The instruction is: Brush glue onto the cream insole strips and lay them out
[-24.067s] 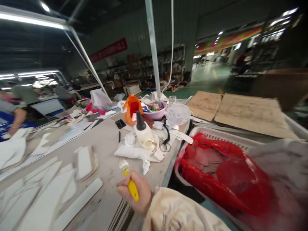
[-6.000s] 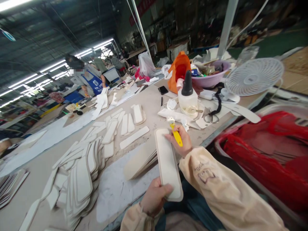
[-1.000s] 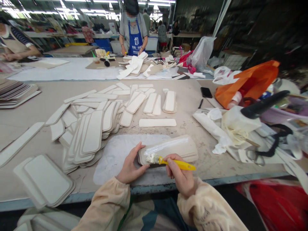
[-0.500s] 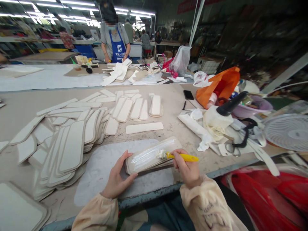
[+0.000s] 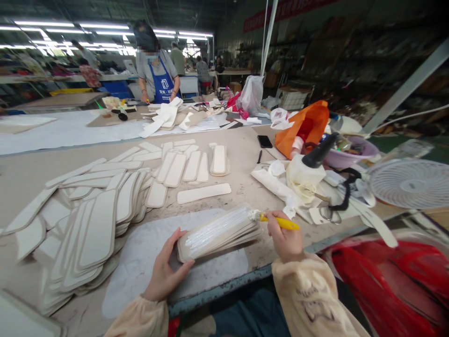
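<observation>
My right hand (image 5: 286, 236) grips a brush with a yellow handle (image 5: 280, 221), its bristles thick with white paste. The brush tip touches the far right end of the top panel in a stack of long, rounded pale panels (image 5: 217, 231). Wet, glossy white streaks run along that top panel. My left hand (image 5: 169, 267) holds the left end of the stack, thumb on the near edge and fingers at the far edge. The stack is slightly fanned and lies on a whitish sheet (image 5: 136, 262) at the table's front edge.
Many loose panels (image 5: 98, 224) spread over the table's left. On the right are a white bottle with a black nozzle (image 5: 307, 166), an orange bag (image 5: 303, 128), a phone (image 5: 264, 141) and a white round grille (image 5: 410, 182). A person in a blue apron (image 5: 161, 84) stands across the table.
My right hand has drawn the brush rightward along the top panel to its far end, lengthening the glossy streaks. My left hand keeps its hold. The head view has shifted slightly.
</observation>
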{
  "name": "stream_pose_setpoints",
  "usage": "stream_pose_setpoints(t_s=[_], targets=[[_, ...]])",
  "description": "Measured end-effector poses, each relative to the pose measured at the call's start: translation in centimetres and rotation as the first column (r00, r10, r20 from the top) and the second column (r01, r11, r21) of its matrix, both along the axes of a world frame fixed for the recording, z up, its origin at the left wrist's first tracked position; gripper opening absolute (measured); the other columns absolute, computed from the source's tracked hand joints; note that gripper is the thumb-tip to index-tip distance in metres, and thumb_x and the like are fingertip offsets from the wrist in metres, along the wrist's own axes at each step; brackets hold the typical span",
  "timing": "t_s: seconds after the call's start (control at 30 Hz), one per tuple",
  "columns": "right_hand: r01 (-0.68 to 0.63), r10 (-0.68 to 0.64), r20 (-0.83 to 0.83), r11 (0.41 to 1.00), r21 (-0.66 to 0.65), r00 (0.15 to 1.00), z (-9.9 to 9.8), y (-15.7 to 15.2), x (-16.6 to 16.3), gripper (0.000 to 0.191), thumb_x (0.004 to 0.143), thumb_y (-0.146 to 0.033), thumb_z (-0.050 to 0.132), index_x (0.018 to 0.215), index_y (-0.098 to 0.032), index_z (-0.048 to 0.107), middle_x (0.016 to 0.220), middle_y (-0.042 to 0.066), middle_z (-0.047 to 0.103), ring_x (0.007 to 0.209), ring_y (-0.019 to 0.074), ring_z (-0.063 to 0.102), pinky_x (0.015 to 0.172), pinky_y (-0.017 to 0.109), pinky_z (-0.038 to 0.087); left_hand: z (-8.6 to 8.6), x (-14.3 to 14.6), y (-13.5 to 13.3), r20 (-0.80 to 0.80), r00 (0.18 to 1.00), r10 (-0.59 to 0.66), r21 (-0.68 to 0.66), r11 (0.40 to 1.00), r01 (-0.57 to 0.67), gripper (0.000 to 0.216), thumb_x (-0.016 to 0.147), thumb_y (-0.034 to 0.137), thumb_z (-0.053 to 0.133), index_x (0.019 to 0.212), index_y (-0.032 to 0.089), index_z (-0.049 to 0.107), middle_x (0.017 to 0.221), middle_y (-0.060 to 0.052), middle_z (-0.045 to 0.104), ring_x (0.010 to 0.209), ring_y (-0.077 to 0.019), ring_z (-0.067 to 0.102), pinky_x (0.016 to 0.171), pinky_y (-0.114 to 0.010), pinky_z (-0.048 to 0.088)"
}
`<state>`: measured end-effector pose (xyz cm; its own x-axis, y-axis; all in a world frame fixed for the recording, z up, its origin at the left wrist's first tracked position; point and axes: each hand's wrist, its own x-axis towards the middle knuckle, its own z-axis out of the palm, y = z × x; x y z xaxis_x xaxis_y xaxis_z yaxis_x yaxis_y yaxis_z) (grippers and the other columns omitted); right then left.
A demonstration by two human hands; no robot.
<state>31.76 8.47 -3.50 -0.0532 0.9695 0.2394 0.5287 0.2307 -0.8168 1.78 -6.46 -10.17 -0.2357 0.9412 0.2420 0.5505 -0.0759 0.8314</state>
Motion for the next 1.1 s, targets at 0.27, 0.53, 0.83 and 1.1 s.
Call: stream_pose_setpoints(t_s=[0.27, 0.53, 0.83, 1.1], targets=[[0.078, -0.081, -0.408, 0.997, -0.025, 0.909, 0.8, -0.2, 0.1, 0.034, 0.085, -0.051, 0.05, 0.086, -0.019, 0.06, 0.051, -0.004, 0.048, 0.043, 0.0122, 0.044, 0.041, 0.026, 0.034, 0.0, -0.2, -0.4, 0.086, 0.996, -0.015, -0.015, 1.0, 0.016, 0.075, 0.077, 0.033, 0.068, 0.142, 0.024, 0.031, 0.142, -0.014, 0.045, 0.134, -0.0309, 0.038, 0.112, -0.052, 0.029], [0.097, -0.122, -0.606, 0.993, -0.074, 0.786, 1.0, -0.2, 0.7, 0.033, 0.081, -0.051, 0.057, 0.085, -0.018, 0.06, 0.048, -0.003, 0.049, 0.041, 0.0114, 0.042, 0.037, 0.025, 0.031, 2.9, -3.3, 2.0, 0.148, 0.983, 0.105, -0.127, 0.988, -0.087, 0.048, 0.087, 0.043, 0.051, 0.129, 0.02, 0.05, 0.133, -0.014, 0.056, 0.117, -0.0273, 0.057, 0.1, -0.048, 0.046], [0.081, -0.114, -0.716, 0.993, -0.08, 0.689, 1.6, 0.1, 0.9, 0.03, 0.082, -0.048, 0.057, 0.085, -0.019, 0.058, 0.048, -0.004, 0.048, 0.041, 0.0111, 0.04, 0.038, 0.025, 0.03, 3.6, -9.1, 16.4, -0.485, 0.867, -0.116, -0.156, 0.987, 0.044, 0.04, 0.073, 0.048, 0.062, 0.099, 0.02, 0.07, 0.117, -0.011, 0.067, 0.115, -0.0281, 0.057, 0.104, -0.047, 0.041], [0.096, -0.134, -0.737, 0.991, -0.093, 0.662, 1.6, 0.4, 1.1, 0.03, 0.08, -0.049, 0.058, 0.085, -0.019, 0.058, 0.048, -0.004, 0.048, 0.04, 0.0106, 0.039, 0.037, 0.024, 0.029, 2.7, -10.1, 19.6, -0.503, 0.808, -0.306, -0.309, 0.937, 0.163, 0.029, 0.073, 0.049, 0.06, 0.083, 0.027, 0.075, 0.108, -0.005, 0.072, 0.103, -0.0265, 0.065, 0.1, -0.042, 0.046]])
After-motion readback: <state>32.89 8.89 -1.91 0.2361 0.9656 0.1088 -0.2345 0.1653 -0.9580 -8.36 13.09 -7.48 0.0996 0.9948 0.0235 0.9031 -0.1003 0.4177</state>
